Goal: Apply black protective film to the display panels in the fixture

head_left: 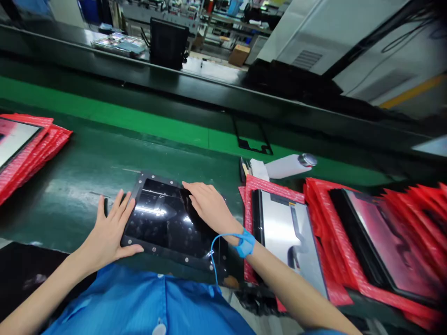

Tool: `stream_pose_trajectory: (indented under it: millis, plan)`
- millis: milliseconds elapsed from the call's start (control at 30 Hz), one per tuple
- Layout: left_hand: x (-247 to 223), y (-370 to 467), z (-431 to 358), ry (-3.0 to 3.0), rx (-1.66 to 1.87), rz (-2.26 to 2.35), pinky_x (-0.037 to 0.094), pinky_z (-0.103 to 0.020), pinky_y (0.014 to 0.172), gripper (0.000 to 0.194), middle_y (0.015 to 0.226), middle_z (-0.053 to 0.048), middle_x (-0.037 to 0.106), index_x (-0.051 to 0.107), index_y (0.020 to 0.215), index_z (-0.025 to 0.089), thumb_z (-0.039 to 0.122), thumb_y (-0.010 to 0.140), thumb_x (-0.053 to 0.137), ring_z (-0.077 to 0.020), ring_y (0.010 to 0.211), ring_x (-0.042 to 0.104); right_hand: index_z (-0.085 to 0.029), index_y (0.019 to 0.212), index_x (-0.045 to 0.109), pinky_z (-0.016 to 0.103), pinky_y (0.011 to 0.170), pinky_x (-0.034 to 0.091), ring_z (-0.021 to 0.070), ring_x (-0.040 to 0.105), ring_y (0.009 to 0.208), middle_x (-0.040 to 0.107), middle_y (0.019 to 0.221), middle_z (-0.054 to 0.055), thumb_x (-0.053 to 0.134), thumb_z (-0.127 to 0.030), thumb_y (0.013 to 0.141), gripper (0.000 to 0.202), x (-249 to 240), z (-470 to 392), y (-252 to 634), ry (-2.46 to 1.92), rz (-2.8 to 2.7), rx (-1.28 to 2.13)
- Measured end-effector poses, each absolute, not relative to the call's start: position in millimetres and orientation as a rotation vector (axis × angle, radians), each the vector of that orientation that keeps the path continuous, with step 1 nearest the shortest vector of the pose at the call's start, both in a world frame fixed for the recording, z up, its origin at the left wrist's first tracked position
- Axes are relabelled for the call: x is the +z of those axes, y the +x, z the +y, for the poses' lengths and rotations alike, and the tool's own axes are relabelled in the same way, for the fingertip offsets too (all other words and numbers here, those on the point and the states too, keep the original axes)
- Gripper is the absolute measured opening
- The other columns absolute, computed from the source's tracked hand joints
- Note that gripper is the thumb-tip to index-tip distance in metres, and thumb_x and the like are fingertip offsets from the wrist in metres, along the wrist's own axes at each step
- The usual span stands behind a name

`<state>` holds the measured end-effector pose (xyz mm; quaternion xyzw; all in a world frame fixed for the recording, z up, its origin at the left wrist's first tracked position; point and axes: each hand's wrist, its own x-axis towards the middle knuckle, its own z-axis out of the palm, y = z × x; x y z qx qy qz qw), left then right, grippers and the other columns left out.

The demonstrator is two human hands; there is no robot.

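Observation:
A glossy black display panel [164,221] lies in a dark flat frame with several round silver dots along its border [170,255], on the green bench in front of me. My left hand [113,228] rests on the left border, fingers spread and thumb at the lower corner. Across the upper right part of the panel reaches my right hand [211,207], its fingers stretched out along the top border. Nothing shows in its grasp, though its underside is hidden. A blue wrist strap [245,243] with a cord circles the right wrist.
Silver-backed display panels [282,228] lie on red bubble-wrap sleeves [340,228] at the right. More red sleeves [52,142] are stacked at the far left. A white bottle [284,166] lies behind the right stack, near a thin black frame [253,139]. A raised ledge runs along the back.

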<state>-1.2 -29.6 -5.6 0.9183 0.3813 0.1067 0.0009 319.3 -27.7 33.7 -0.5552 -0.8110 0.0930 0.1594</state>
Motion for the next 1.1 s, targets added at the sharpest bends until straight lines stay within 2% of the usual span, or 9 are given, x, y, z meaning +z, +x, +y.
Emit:
stream_pose_trajectory:
  millis: [133, 333, 433, 500, 567, 633, 767, 867, 1100]
  plan:
    - [-6.6, 1.3, -33.8, 2.865, 0.347, 1.251, -0.001, -0.072, 0.115, 0.118, 0.159, -0.025, 0.025, 0.002, 0.159, 0.010, 0.082, 0.078, 0.048, -0.0431, 0.151, 0.013, -0.016, 0.129, 0.055, 0.046, 0.094, 0.046, 0.0261, 0.059, 0.110, 0.066, 0.118, 0.013, 0.045, -0.007, 0.091, 0.041, 30.5, -24.3, 321.3, -1.595, -2.210, 0.348]
    - [-6.4, -1.8, -33.5, 2.723, 0.375, 1.213, 0.001, -0.072, 0.115, 0.114, 0.161, -0.024, 0.019, 0.003, 0.159, 0.013, 0.076, 0.080, 0.056, -0.0433, 0.151, 0.005, -0.023, 0.121, 0.054, 0.039, 0.088, 0.049, 0.0178, 0.060, 0.090, 0.062, 0.101, 0.003, 0.064, -0.018, 0.081, 0.042, 47.8, -2.6, 335.2, -1.449, -1.824, 1.061]
    - [-3.3, 1.6, -35.8, 2.517, 0.503, 1.155, 0.007, -0.070, 0.117, 0.088, 0.164, -0.018, 0.013, 0.018, 0.157, 0.020, 0.060, 0.089, 0.057, -0.0406, 0.152, -0.003, -0.022, 0.110, 0.052, 0.027, 0.065, 0.045, 0.0096, 0.052, 0.066, 0.057, 0.096, -0.001, 0.069, -0.024, 0.080, 0.035, 73.1, 5.8, 339.4, -1.351, -1.711, 1.361]
    - [1.5, 9.6, -38.3, 2.271, 0.694, 1.129, 0.015, -0.063, 0.119, 0.062, 0.163, -0.014, 0.022, 0.035, 0.150, 0.026, 0.048, 0.095, 0.053, -0.0368, 0.153, 0.005, -0.022, 0.103, 0.051, 0.023, 0.057, 0.040, 0.0067, 0.048, 0.060, 0.055, 0.095, -0.002, 0.072, -0.028, 0.079, 0.032, 92.8, 8.3, 340.7, -1.313, -1.657, 1.420]
    - [10.6, 22.4, -36.6, 1.920, 0.849, 1.095, 0.034, -0.050, 0.115, 0.042, 0.152, -0.012, 0.044, 0.047, 0.138, 0.028, 0.041, 0.098, 0.049, -0.0317, 0.146, 0.032, -0.022, 0.100, 0.050, 0.023, 0.056, 0.039, 0.0067, 0.050, 0.060, 0.056, 0.095, -0.001, 0.074, -0.031, 0.079, 0.033, 112.0, 9.9, 343.0, -1.286, -1.617, 1.372]
    - [25.2, 38.2, -24.1, 1.583, 0.953, 1.026, 0.048, -0.035, 0.096, 0.029, 0.123, -0.008, 0.063, 0.056, 0.123, 0.026, 0.041, 0.099, 0.048, -0.0240, 0.117, 0.058, -0.023, 0.101, 0.051, 0.024, 0.060, 0.044, 0.0089, 0.055, 0.065, 0.058, 0.097, 0.000, 0.074, -0.035, 0.081, 0.033, 128.7, 10.2, 348.3, -1.285, -1.607, 1.222]
    - [63.6, 69.8, 49.1, 1.238, 1.184, 0.912, 0.047, -0.022, 0.072, 0.024, 0.083, 0.001, 0.058, 0.060, 0.090, 0.021, 0.043, 0.085, 0.069, -0.0126, 0.078, 0.055, -0.025, 0.111, 0.056, 0.039, 0.096, 0.049, 0.0210, 0.063, 0.103, 0.062, 0.115, 0.006, 0.069, -0.041, 0.087, 0.032, 147.7, -6.5, 373.7, -1.389, -1.642, 0.615]
    - [85.0, 89.1, 134.2, 1.193, 1.238, 0.943, 0.048, -0.022, 0.068, 0.027, 0.082, 0.002, 0.058, 0.059, 0.088, 0.019, 0.042, 0.083, 0.071, -0.0110, 0.072, 0.054, -0.026, 0.120, 0.058, 0.045, 0.108, 0.042, 0.0250, 0.058, 0.120, 0.061, 0.126, 0.008, 0.062, -0.045, 0.092, 0.034, 142.1, -46.4, 403.3, -1.543, -1.615, 0.330]
    - [98.5, 104.8, 259.6, 1.325, 1.215, 1.220, 0.056, -0.037, 0.082, 0.034, 0.114, -0.008, 0.062, 0.058, 0.119, 0.014, 0.038, 0.095, 0.059, -0.0179, 0.096, 0.063, -0.028, 0.119, 0.061, 0.036, 0.081, 0.060, 0.0266, 0.069, 0.103, 0.069, 0.115, 0.007, 0.055, -0.045, 0.093, 0.031, 68.0, -197.0, 471.0, -2.008, -1.479, -0.035]
